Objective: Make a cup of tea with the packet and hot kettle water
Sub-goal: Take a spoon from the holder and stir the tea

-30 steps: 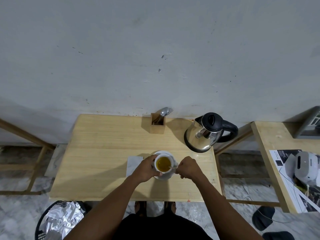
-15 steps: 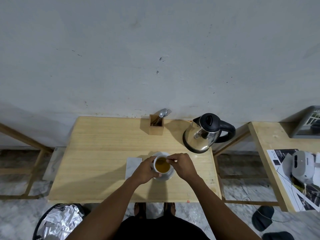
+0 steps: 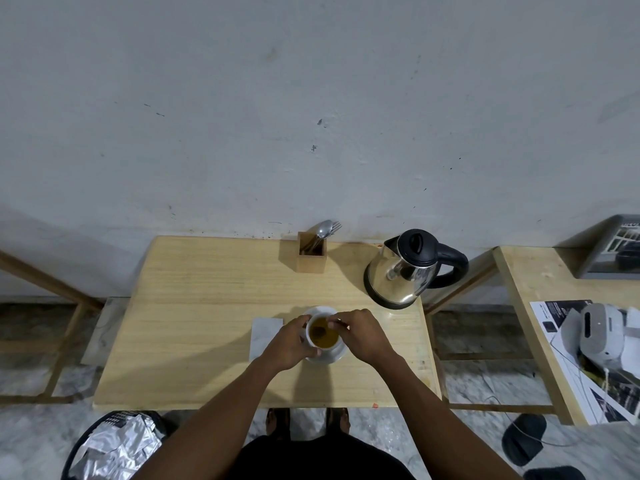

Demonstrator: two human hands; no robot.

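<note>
Head view shows the white ceramic cup (image 3: 323, 336) of amber tea on its white saucer (image 3: 337, 353), near the pale wooden counter's (image 3: 207, 306) front edge. Left hand (image 3: 289, 344) wraps the cup; right hand (image 3: 362, 336) pinches something thin over the rim, probably a spoon or tea-bag string. A hard tug could slop hot tea.

The left hand (image 3: 289, 344) covers the near left wall of the cup (image 3: 323, 336), and the right hand (image 3: 362, 336) hides its right rim and much of the saucer (image 3: 320, 311). What the right fingertips pinch over the tea is too small to tell. A dark shape in the tea is unclear. At 3 o'clock, the second worktop (image 3: 526, 282) is cut off by the frame edge, as is the bin (image 3: 114, 448) at 7 o'clock.
</note>
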